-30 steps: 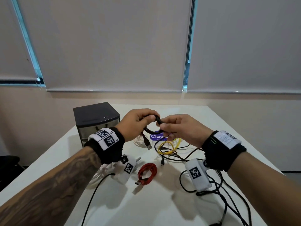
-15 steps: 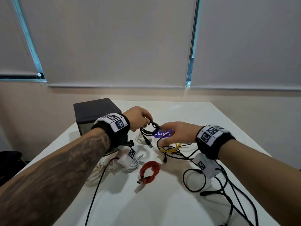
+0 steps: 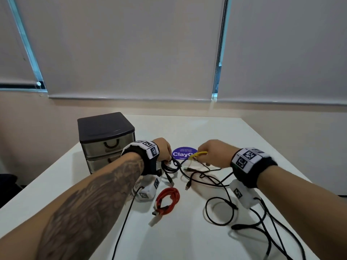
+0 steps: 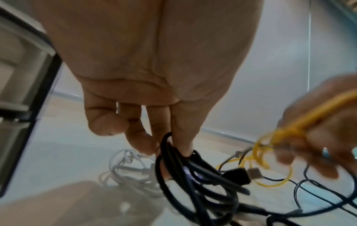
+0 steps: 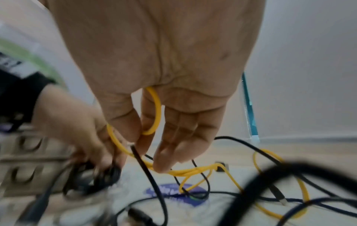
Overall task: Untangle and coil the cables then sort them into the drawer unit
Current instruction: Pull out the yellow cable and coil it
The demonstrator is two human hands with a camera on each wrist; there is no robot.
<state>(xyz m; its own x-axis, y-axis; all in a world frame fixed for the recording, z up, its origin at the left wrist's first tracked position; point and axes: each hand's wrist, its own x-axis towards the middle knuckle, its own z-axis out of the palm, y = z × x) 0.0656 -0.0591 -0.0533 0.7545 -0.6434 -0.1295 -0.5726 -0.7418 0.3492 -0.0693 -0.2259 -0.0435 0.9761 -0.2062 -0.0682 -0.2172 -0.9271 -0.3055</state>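
My left hand (image 3: 163,150) grips a coiled black cable (image 3: 171,166) just right of the dark drawer unit (image 3: 107,141); its fingers (image 4: 181,137) curl round the black loops (image 4: 193,175). My right hand (image 3: 211,153) pinches a thin yellow cable (image 3: 197,154), lifted off the table; yellow loops (image 5: 154,113) run through its fingers (image 5: 173,137). Loose black cables (image 3: 221,184) trail across the table below the right wrist. A coiled red cable (image 3: 168,199) lies near the middle. A white cable (image 4: 131,171) sits by the drawer unit, mostly hidden under my left arm in the head view.
A round purple sticker (image 3: 183,153) lies on the white table (image 3: 187,237) between my hands. Both drawers of the unit appear shut, with dark handles (image 3: 112,144). Black leads from the wrist cameras run off the near edge. A wall with blinds stands behind the table.
Both hands have dropped from chest height toward the table. The right hand let go of the black coil and picked up the yellow cable. The left hand kept the black coil.
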